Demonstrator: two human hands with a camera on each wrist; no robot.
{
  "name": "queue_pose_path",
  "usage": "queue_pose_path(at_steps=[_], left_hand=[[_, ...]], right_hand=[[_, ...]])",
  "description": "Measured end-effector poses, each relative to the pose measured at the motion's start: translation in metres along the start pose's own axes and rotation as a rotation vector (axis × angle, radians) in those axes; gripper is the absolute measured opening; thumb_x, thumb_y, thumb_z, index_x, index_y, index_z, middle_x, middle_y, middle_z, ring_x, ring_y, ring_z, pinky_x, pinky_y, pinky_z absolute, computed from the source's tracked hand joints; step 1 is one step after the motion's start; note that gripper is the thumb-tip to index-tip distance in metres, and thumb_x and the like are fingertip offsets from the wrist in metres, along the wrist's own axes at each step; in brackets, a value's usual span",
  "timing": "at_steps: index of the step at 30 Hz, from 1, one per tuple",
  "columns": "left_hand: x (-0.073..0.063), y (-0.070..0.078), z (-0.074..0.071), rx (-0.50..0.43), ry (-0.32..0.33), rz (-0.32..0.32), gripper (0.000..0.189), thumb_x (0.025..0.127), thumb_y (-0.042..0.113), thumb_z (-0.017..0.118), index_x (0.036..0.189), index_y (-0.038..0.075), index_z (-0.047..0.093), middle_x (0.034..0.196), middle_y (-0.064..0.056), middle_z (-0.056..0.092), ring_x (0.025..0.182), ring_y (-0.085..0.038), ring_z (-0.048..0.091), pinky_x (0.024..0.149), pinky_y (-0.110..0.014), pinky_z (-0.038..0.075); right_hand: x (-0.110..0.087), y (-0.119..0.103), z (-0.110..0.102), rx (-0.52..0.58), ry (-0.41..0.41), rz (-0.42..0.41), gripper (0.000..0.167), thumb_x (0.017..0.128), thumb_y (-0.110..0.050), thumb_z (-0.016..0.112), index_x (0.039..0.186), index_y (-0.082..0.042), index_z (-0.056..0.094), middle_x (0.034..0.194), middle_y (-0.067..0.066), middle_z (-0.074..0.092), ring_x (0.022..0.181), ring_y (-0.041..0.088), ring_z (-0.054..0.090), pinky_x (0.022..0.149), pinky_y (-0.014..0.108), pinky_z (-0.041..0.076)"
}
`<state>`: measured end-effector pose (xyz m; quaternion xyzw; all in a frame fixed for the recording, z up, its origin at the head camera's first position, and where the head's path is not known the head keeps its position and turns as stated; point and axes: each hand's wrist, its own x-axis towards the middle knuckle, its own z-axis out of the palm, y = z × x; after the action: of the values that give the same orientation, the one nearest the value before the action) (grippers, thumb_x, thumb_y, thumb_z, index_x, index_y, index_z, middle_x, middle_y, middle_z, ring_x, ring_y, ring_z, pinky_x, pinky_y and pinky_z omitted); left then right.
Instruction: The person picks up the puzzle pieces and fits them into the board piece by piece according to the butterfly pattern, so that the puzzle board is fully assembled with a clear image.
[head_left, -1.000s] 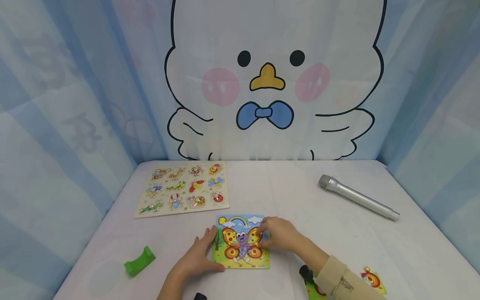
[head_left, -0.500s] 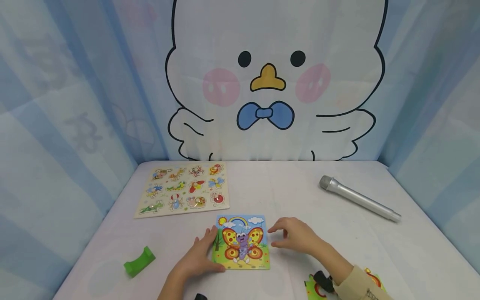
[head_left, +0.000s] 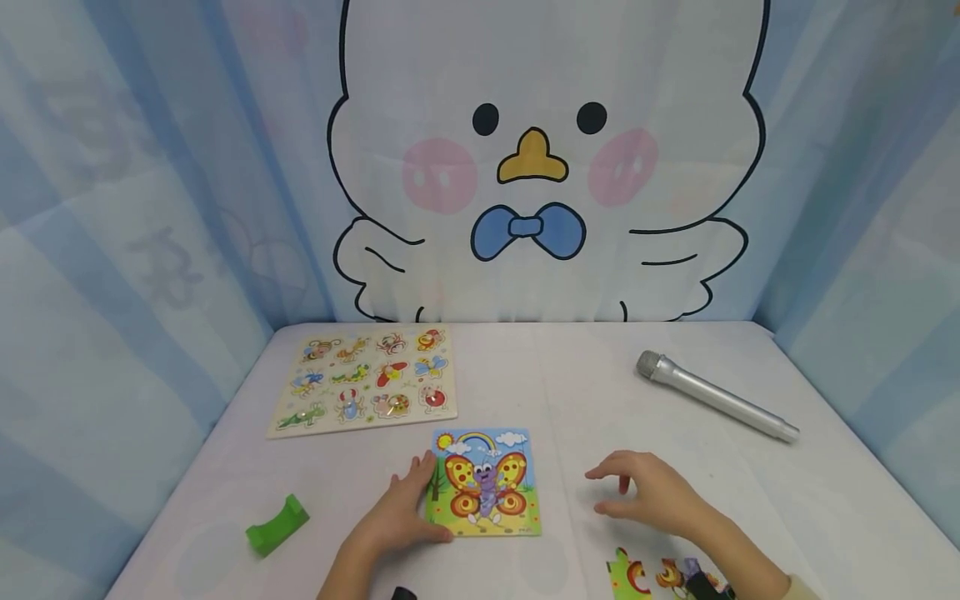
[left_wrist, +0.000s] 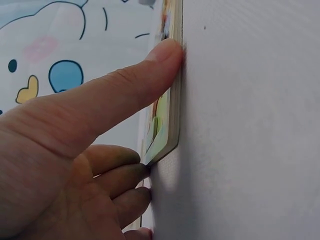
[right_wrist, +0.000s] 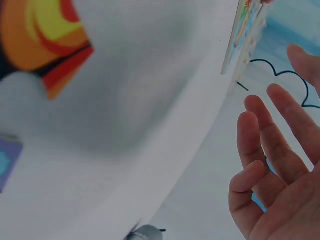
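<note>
A square jigsaw puzzle (head_left: 485, 483) with a butterfly, a rainbow and a sun lies flat on the white table. My left hand (head_left: 397, 517) holds it at the near left corner: the thumb lies along the near edge and the index finger reaches up the left side. In the left wrist view the thumb presses the puzzle's edge (left_wrist: 174, 110). Right of the puzzle, apart from it, my right hand (head_left: 656, 493) hovers with nothing between its loosely bent fingers. Loose puzzle pieces, one green and orange (head_left: 627, 575), another with orange and purple (head_left: 672, 573), lie below that forearm.
A wooden insect puzzle board (head_left: 367, 379) lies at the back left. Nearer on the left is a green arched block (head_left: 277, 525). A silver microphone (head_left: 716, 396) rests at the back right. Curtains enclose the table, the rear one (head_left: 540, 283) printed with a white bird.
My right hand has let go of the puzzle's right side and moved right and toward me, uncovering the butterfly's right wing. The left hand has stayed put at the corner.
</note>
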<state>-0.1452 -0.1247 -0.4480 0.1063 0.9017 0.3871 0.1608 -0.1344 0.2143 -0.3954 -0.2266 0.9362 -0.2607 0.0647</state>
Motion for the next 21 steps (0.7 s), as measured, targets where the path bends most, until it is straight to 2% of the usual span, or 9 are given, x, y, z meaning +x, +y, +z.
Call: queue_pose_path(at_steps=[10, 17, 21], left_hand=[[0.005, 0.007, 0.000, 0.021, -0.015, 0.003, 0.107, 0.058, 0.027, 0.084, 0.141, -0.005, 0.025, 0.147, -0.023, 0.018, 0.136, -0.038, 0.011, 0.109, -0.054, 0.004], [0.005, 0.006, 0.001, 0.026, -0.014, 0.015, 0.108, 0.058, 0.029, 0.084, 0.141, -0.004, 0.025, 0.147, -0.023, 0.018, 0.136, -0.038, 0.012, 0.109, -0.055, 0.004], [0.005, 0.003, 0.002, 0.022, -0.009, 0.024, 0.108, 0.058, 0.029, 0.084, 0.141, -0.004, 0.024, 0.147, -0.023, 0.019, 0.136, -0.037, 0.012, 0.109, -0.055, 0.004]], right_hand=[[-0.036, 0.015, 0.000, 0.062, -0.092, 0.066, 0.041, 0.070, -0.039, 0.076, 0.103, -0.016, 0.068, 0.098, -0.006, 0.062, 0.068, 0.004, 0.047, 0.055, 0.020, 0.040], [-0.054, 0.022, 0.008, 0.110, -0.123, -0.015, 0.045, 0.067, -0.038, 0.078, 0.102, -0.012, 0.068, 0.099, -0.007, 0.063, 0.071, 0.000, 0.046, 0.057, 0.020, 0.043], [-0.061, 0.022, 0.012, 0.167, -0.178, 0.062, 0.046, 0.066, -0.039, 0.079, 0.104, -0.015, 0.068, 0.101, -0.009, 0.061, 0.077, 0.001, 0.048, 0.064, 0.021, 0.047]])
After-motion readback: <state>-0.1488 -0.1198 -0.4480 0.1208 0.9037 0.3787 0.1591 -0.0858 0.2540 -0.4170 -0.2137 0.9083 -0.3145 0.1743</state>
